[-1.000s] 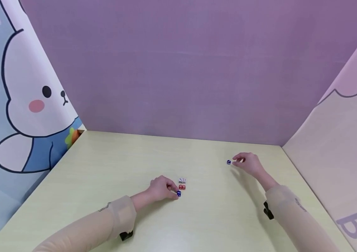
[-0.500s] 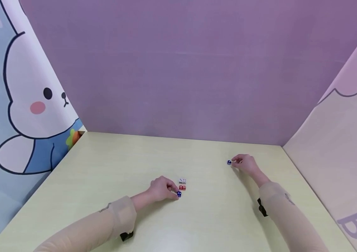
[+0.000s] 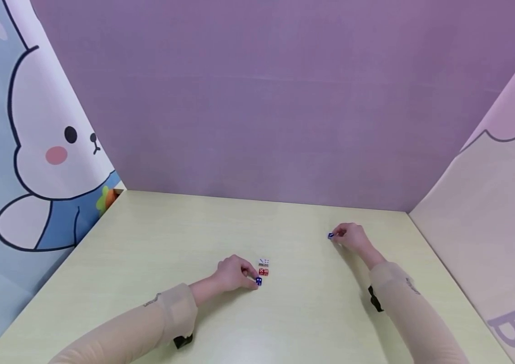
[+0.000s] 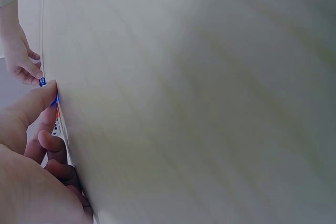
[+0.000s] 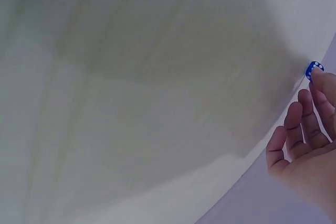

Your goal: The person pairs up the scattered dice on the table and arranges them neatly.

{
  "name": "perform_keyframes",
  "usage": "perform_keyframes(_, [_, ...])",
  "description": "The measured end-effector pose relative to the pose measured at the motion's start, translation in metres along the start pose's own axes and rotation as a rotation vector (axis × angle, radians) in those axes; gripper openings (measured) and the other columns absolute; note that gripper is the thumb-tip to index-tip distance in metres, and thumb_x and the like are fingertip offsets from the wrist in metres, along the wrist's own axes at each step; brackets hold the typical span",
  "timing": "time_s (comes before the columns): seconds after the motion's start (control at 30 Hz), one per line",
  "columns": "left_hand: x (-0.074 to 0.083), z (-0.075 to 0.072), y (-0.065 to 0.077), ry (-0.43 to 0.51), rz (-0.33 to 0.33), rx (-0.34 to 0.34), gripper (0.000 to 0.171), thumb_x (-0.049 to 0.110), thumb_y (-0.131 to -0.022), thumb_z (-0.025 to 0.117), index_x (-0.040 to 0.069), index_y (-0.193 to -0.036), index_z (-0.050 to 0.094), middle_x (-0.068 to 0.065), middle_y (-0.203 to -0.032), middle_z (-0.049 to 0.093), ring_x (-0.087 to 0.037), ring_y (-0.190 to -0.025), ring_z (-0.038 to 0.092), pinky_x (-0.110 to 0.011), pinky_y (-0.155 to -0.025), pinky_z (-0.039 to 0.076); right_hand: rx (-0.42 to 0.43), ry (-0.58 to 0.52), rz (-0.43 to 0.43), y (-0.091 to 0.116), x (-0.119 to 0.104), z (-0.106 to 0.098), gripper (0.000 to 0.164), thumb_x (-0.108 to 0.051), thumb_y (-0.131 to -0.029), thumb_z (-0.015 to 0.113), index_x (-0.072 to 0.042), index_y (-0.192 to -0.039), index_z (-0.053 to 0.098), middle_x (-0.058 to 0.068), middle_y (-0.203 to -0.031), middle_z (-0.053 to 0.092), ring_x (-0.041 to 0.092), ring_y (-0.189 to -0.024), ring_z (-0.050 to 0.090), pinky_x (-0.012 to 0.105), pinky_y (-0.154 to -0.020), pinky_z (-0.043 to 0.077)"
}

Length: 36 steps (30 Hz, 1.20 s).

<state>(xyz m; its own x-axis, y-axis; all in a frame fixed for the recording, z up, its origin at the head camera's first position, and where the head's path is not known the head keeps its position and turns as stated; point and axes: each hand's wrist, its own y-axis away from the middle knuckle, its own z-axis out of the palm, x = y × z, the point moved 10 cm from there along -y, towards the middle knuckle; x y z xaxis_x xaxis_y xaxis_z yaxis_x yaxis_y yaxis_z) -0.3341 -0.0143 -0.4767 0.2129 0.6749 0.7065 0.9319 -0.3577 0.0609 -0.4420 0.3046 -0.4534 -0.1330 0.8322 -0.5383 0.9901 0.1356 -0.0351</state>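
Observation:
My left hand (image 3: 231,273) pinches a blue die (image 3: 259,281) with white pips between thumb and forefinger, low over the table. Just beyond that die, a pair of red dice (image 3: 264,272) lies side by side, with white dice (image 3: 264,262) right behind them. Farther back on the right, my right hand (image 3: 351,237) has thumb and forefinger on a second blue die (image 5: 315,71); the remaining fingers curve loosely beside it in the right wrist view. In the left wrist view the thumb (image 4: 39,100) hides most of the left hand's die.
The pale wooden table (image 3: 184,222) ends at a purple panel (image 3: 262,111) behind. A rabbit-printed panel (image 3: 39,167) stands at the left and a pale printed panel (image 3: 503,212) at the right.
My right hand has moved left to the far blue die, and its thumb and forefinger have closed on it. The left hand has stayed in place with its die.

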Motion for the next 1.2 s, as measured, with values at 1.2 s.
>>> perform_keyframes(1.2, [0.001,0.001,-0.006,-0.008,-0.01,0.013,0.016,0.028,-0.066,0.085,0.026,-0.076,0.073,0.01,-0.062,0.055,-0.01,-0.065,0.047,-0.041,-0.077,0.027,-0.106,-0.004,-0.237,0.047,-0.061,0.038,0.009,-0.003,-0.076,0.073,-0.005,-0.084,0.069,-0.001,-0.075,0.062,0.01,-0.066,0.051,0.022,-0.059,0.044])
